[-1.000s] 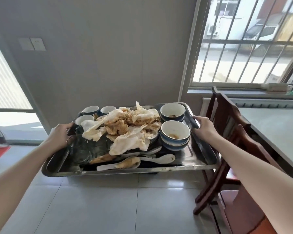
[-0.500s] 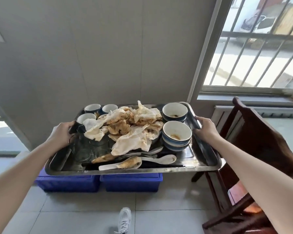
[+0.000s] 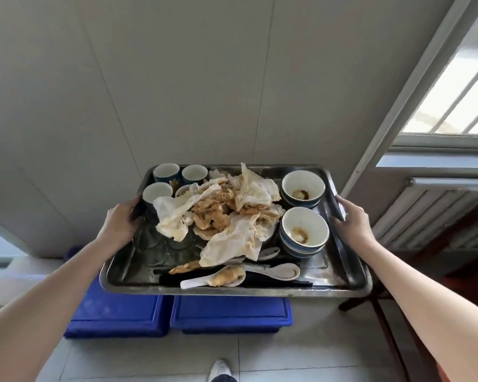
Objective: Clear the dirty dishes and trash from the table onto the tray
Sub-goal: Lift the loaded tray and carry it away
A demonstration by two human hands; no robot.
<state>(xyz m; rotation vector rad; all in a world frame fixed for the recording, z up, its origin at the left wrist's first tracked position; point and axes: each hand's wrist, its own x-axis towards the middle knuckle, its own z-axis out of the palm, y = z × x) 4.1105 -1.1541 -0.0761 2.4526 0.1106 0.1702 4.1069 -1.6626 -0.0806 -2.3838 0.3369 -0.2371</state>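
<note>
Loaded tray held in air, level, above two blue bins on floor. Left hand grips left rim, right hand grips right rim. On tray: stained napkins centre, stacked bowls right, cups far left, spoons near edge. Judged step: clearing done, carry stage. Next: keep level, lower slowly to drop-off spot.

so both bare arms are stretched out front, angling in a bit, with the left hand and right hand each gripping an opposite side rim of the tray
</note>
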